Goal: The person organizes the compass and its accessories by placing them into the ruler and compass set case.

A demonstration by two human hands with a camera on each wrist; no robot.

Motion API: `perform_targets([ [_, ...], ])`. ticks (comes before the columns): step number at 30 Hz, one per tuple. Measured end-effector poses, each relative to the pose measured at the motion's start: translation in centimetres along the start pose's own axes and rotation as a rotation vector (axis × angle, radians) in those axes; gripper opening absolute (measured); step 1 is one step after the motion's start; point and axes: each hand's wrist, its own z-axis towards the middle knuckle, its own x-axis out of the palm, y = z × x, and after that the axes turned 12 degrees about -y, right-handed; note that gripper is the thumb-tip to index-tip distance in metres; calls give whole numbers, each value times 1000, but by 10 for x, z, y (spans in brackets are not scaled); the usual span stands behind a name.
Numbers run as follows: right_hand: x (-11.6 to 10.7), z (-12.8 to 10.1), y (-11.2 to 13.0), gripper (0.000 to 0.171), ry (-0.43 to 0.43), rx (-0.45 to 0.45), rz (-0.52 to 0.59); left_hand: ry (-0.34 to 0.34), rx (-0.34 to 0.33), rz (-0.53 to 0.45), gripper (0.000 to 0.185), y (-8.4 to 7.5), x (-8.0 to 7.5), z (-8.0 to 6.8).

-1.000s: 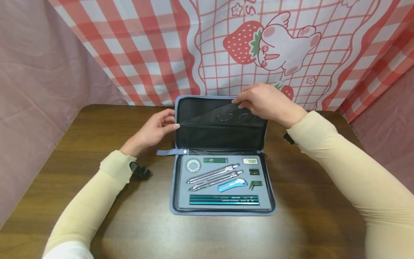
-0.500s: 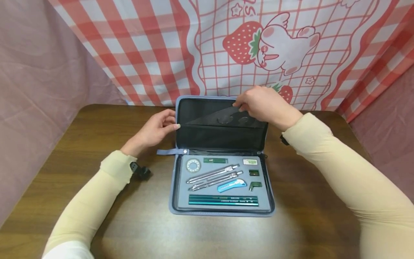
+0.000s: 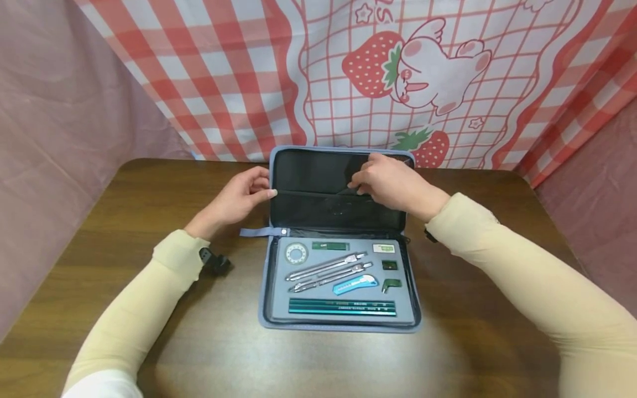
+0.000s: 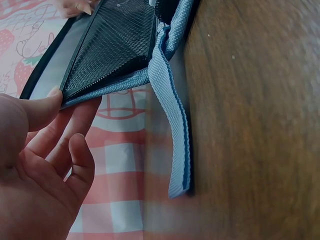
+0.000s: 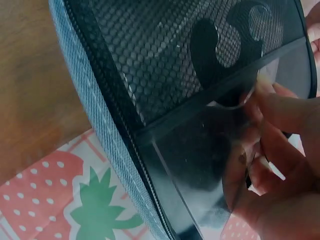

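Observation:
An open blue zip case (image 3: 338, 328) lies on the table with its lid raised at the back. My left hand (image 3: 238, 196) pinches the lid's left edge between thumb and fingers, close to the top of the black mesh pocket (image 3: 303, 213). In front of the lid, my right hand (image 3: 393, 182) pinches a clear plastic set square (image 5: 195, 165) with curved cutouts. Part of that set square sits behind the mesh, as the right wrist view shows; its upper part stands out above the pocket's band. In the left wrist view, my left hand (image 4: 47, 145) has its thumb over the lid's edge.
In the case's grey tray lie green pencils (image 3: 342, 307), metal compasses (image 3: 330, 273), a blue cutter (image 3: 355, 284), a round tape-like ring (image 3: 296, 253), an eraser (image 3: 383, 248) and a sharpener (image 3: 390, 265). A strap (image 3: 256, 232) sticks out left. A checked cloth (image 3: 224, 83) hangs behind.
My right hand has moved down and slightly left, and the set square has slid lower into the mesh pocket. My left hand stays on the lid's edge.

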Motion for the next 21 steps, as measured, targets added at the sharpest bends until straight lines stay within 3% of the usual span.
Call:
perform_targets([
  [6, 5, -7, 0, 15, -128, -51, -2, 13, -6, -14, 30, 2, 0, 1],
  [15, 11, -14, -4, 17, -227, 2, 33, 4, -13, -29, 30, 4, 0, 0],
  [18, 6, -21, -11, 21, -324, 47, 76, 8, -11, -30, 29, 4, 0, 0],
  [21, -2, -32, -24, 26, -476, 147, 88, 13, -6, -31, 29, 4, 0, 1],
])
